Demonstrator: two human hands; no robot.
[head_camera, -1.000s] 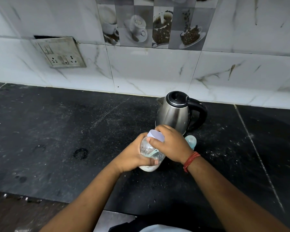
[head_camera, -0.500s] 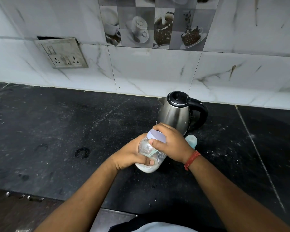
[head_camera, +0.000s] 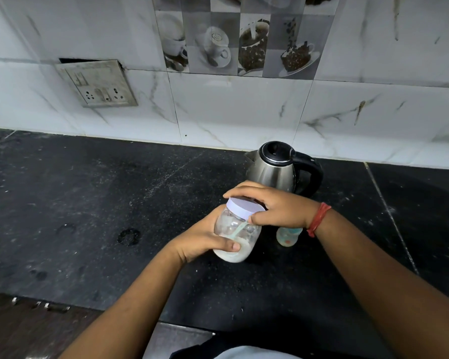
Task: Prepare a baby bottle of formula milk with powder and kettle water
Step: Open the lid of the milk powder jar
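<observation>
baby bottle [head_camera: 288, 236]: top hidden by right wrist | switch plate [head_camera: 97, 84]: markings unreadable

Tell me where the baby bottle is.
Head view, right of centre: the baby bottle stands on the counter beneath the right hand, in front of the kettle.

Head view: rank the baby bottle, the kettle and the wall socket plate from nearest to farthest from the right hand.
1. Baby bottle: on the counter just under the right hand, at the wrist.
2. Kettle: standing right behind the hand, toward the wall.
3. Wall socket plate: far off on the tiled wall, up and to the left.
</observation>
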